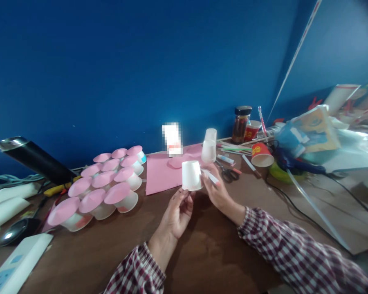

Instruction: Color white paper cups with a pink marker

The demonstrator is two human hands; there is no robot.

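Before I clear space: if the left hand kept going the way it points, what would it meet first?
Likely the pink paper beyond the white cup that the left hand holds; depth is unclear.

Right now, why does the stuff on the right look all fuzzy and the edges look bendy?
Head view: the cup and both hands, left hand and right hand, are fairly sharp in the middle; the pile of bags at the right edge is smeared and stretched by the wide lens; the table darkens under the hands from their shadow.
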